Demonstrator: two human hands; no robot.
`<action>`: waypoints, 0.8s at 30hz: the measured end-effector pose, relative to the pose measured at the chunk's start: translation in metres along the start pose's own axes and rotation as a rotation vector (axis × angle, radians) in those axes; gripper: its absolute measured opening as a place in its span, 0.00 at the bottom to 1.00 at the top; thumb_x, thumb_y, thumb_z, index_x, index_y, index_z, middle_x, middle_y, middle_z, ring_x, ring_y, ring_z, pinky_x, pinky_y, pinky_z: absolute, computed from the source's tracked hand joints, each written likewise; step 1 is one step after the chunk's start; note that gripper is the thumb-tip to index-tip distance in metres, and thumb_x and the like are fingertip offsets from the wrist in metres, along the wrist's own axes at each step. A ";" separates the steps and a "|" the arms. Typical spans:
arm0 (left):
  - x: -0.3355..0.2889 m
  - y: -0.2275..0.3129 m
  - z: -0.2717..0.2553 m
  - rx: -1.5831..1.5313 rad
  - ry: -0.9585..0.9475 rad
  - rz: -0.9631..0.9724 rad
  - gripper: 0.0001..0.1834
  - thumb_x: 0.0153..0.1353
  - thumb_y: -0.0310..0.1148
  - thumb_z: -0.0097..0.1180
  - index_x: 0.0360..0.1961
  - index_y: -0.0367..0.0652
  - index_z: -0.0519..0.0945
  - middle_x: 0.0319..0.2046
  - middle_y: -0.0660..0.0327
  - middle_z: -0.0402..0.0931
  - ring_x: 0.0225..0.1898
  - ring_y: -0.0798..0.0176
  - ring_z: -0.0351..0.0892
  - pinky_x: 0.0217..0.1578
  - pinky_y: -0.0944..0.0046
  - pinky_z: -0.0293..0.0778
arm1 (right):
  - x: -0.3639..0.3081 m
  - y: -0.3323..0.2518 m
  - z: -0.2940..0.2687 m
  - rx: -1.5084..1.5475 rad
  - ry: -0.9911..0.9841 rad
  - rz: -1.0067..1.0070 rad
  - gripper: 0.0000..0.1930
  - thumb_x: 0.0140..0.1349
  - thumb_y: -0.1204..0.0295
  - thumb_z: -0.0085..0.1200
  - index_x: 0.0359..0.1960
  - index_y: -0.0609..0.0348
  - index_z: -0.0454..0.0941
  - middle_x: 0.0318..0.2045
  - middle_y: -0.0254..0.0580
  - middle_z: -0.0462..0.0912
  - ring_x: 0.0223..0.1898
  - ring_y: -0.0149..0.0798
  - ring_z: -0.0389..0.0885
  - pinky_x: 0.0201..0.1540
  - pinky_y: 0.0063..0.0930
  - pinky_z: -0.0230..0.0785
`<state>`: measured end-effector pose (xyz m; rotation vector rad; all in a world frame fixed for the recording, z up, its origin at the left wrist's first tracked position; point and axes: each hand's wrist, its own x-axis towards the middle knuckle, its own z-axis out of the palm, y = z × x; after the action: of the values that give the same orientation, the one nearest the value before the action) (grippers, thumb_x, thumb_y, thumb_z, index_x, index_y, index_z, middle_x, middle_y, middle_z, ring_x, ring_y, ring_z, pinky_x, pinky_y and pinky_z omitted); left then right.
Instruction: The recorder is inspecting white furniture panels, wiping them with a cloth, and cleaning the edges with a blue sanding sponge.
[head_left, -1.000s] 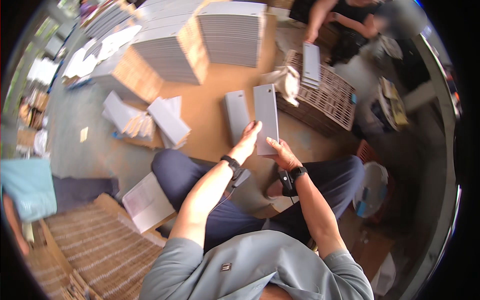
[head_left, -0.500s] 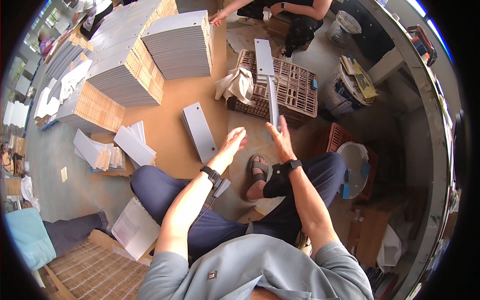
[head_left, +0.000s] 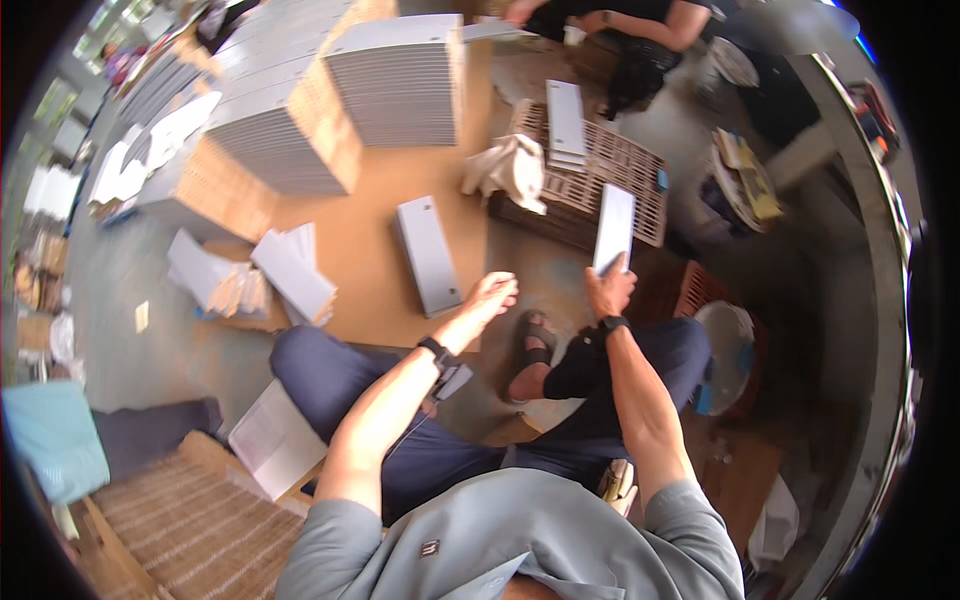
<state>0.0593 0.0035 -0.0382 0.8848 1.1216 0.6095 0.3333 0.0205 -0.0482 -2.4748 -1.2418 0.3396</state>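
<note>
My right hand (head_left: 608, 292) grips a flat grey rectangular box (head_left: 614, 227) by its lower end, holding it out over the edge of a brown plastic crate (head_left: 640, 175). A small stack of like grey boxes (head_left: 566, 125) lies on the crate. My left hand (head_left: 487, 297) hangs free with fingers apart, just right of another grey box (head_left: 427, 253) lying on the brown cardboard sheet (head_left: 355, 235). A black band sits on each wrist. I sit on the floor with legs folded.
Tall stacks of flat grey sheets (head_left: 395, 78) stand at the back left. A white cloth (head_left: 510, 168) hangs off the crate corner. Loose white boxes (head_left: 290, 275) lie left. Another person (head_left: 620, 25) sits beyond the crate. A white bucket (head_left: 725, 350) stands right.
My right hand has carried the grey box rightward toward the crate. My left hand let go of it and dropped lower.
</note>
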 end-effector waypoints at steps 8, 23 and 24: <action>-0.001 0.010 -0.006 -0.074 0.389 0.204 0.37 0.69 0.51 0.55 0.70 0.40 0.56 0.56 0.49 0.73 0.54 0.56 0.75 0.52 0.57 0.74 | -0.119 -0.105 -0.015 0.184 -0.161 -0.685 0.49 0.49 0.61 0.69 0.72 0.55 0.55 0.55 0.64 0.68 0.54 0.61 0.72 0.54 0.48 0.71; -0.119 0.018 -0.291 0.296 1.319 0.159 0.30 0.67 0.38 0.52 0.66 0.32 0.62 0.59 0.38 0.68 0.60 0.39 0.70 0.61 0.51 0.68 | -0.164 -0.172 0.074 0.128 -0.343 -0.738 0.51 0.51 0.49 0.69 0.71 0.60 0.56 0.64 0.58 0.64 0.63 0.59 0.65 0.62 0.51 0.63; -0.119 0.016 -0.299 0.448 1.357 0.006 0.33 0.65 0.40 0.55 0.66 0.33 0.62 0.60 0.40 0.67 0.60 0.39 0.70 0.61 0.50 0.68 | -0.165 -0.173 0.077 0.114 -0.331 -0.726 0.51 0.51 0.49 0.69 0.71 0.60 0.56 0.64 0.58 0.64 0.63 0.59 0.65 0.62 0.51 0.63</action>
<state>-0.2621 0.0043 -0.0156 0.8030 2.5456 1.0229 0.0832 -0.0018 -0.0377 -1.7502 -2.0704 0.6025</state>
